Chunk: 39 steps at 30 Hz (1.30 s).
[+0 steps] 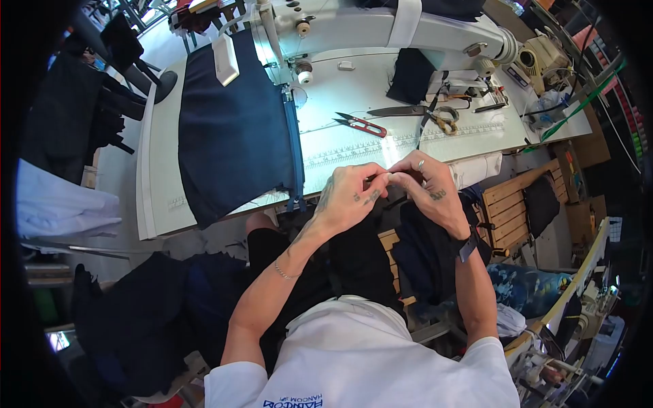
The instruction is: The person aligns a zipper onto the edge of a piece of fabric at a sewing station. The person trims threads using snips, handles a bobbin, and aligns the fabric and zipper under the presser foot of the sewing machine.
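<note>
Both hands meet above the front edge of the white sewing table (326, 146). My left hand (350, 196) has its thumb and fingers pinched together, touching the fingertips of my right hand (428, 189), which are pinched too. Whatever lies between the fingertips is too small to make out. A dark navy fabric piece (235, 129) with a zipper strip (294, 143) along its right edge lies to the left, under the sewing machine (340, 30). Red-handled thread snips (364, 125) and large scissors (408, 111) rest beyond my hands.
A ruler strip (354, 152) runs along the table. A small dark cloth (411, 76) lies behind the scissors. Dark fabric (129, 319) is heaped at the lower left. A slatted wooden rack (520, 207) stands at the right.
</note>
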### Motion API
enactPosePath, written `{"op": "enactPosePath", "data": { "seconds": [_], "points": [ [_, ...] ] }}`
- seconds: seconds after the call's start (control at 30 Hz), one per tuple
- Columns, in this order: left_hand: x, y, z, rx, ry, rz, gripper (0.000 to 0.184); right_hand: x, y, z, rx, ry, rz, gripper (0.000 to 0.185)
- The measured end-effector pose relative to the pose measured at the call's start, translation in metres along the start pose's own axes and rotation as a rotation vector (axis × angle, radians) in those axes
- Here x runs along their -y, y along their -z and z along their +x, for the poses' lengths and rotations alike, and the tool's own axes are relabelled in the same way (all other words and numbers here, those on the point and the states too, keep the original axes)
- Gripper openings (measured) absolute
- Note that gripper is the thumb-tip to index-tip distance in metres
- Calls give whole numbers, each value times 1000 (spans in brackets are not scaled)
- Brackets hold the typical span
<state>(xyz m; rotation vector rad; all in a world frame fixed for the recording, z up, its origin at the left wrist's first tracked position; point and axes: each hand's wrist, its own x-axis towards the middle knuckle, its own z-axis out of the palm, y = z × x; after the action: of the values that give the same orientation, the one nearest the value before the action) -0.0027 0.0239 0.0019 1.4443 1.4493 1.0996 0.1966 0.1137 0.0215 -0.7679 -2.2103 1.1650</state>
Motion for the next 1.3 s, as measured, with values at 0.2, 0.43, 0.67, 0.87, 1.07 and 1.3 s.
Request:
{"op": "enactPosePath", "data": {
  "seconds": [0.2, 0.43, 0.67, 0.87, 1.07, 1.3],
  "points": [
    [-3, 1, -2, -94, -37, 140, 22, 2, 2, 2, -65, -10, -81, 8],
    [20, 8, 13, -206, -344, 378, 16, -4, -4, 13, -123, -11, -135, 9],
    [23, 11, 17, -203, -212, 218, 19, -24, -10, 22, -94, -61, -56, 11],
    [24, 13, 17, -248, -205, 153, 21, -25, -6, 22, -60, -206, 64, 12],
    [24, 16, 18, -224, -85, 74, 24, -26, -5, 26, -46, -215, 62, 18],
    [20, 21, 19, -156, 89, -107, 24, -24, -3, 27, -32, -242, 31, 22]
  ]
}}
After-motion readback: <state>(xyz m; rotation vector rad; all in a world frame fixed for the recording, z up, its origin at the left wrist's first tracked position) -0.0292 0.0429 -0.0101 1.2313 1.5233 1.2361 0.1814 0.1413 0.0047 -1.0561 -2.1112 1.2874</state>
